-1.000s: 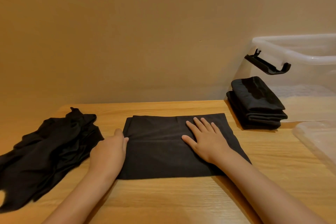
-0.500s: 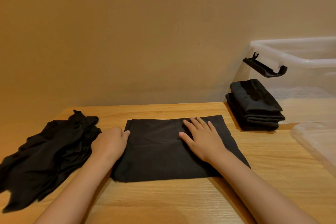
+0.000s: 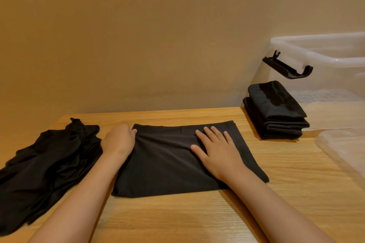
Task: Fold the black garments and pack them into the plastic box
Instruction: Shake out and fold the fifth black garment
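Observation:
A black garment (image 3: 169, 162), folded into a flat rectangle, lies on the wooden table (image 3: 177, 217) in front of me. My right hand (image 3: 219, 152) lies flat on its right half with fingers spread. My left hand (image 3: 118, 140) is curled at the garment's far left corner and grips the edge there; a crease runs from it toward my right hand. A loose heap of black garments (image 3: 47, 165) sits at the left. A stack of folded black garments (image 3: 274, 112) stands at the left end of the clear plastic box (image 3: 324, 53); I cannot tell whether it is inside.
A black latch (image 3: 286, 67) sticks out from the box's left end above the folded stack. A clear plastic lid (image 3: 341, 150) lies on the table at the right edge. A bare wall runs close behind the table's far edge.
My left hand has slid along the garment's left edge to the far corner, and the cloth there has creased. My right hand stays flat on the cloth.

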Available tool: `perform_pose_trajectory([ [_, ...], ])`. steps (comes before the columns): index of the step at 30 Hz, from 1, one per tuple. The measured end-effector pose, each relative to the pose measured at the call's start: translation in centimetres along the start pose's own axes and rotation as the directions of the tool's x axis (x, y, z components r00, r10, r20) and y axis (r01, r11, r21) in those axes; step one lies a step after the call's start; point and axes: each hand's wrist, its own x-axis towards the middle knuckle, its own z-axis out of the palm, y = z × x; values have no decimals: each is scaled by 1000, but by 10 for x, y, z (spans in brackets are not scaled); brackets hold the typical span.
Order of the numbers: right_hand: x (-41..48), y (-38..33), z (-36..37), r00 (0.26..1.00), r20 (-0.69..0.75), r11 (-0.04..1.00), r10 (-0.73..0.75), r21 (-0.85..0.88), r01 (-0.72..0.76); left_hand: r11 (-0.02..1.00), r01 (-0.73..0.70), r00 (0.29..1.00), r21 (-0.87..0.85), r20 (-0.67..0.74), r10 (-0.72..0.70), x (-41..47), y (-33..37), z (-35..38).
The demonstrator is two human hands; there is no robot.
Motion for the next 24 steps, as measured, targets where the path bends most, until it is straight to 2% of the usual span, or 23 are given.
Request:
perform_pose_trajectory([
  [2, -1, -1, 1, 999, 35, 1000, 15, -21, -14, 998, -21, 1000, 62, -9, 22, -2, -1, 6],
  [4, -2, -1, -2, 1000, -21, 1000, 22, -15, -22, 994, -58, 997, 95, -55, 63, -7, 3, 2],
  [6, -2, 0, -5, 996, -81, 999, 39, -19, -40, 986, -126, 981, 107, -134, 140, -20, 9, -8],
  [8, 0, 3, -5, 996, -65, 998, 63, -27, -65, 971, -224, 961, 78, -147, 234, -42, 15, -11],
  [11, 3, 11, -2, 994, 38, 995, 99, -24, -98, 939, -337, 939, 65, 98, 330, -84, 17, -2],
  [13, 7, 19, -5, 989, 78, 992, 125, -28, -123, 935, -346, 915, 74, 246, 319, -95, 11, 5],
  [16, 10, 31, -9, 974, 94, 978, 205, -62, -200, 928, -360, 897, 97, 308, 316, -91, 1, 7],
  [21, 0, 31, -12, 946, 132, 951, 296, -130, -280, 875, -477, 835, 79, 352, 423, -85, -10, 6],
  [24, -16, 27, -15, 933, 127, 930, 336, -204, -307, 851, -525, 784, 14, 397, 477, -70, -19, -1],
])
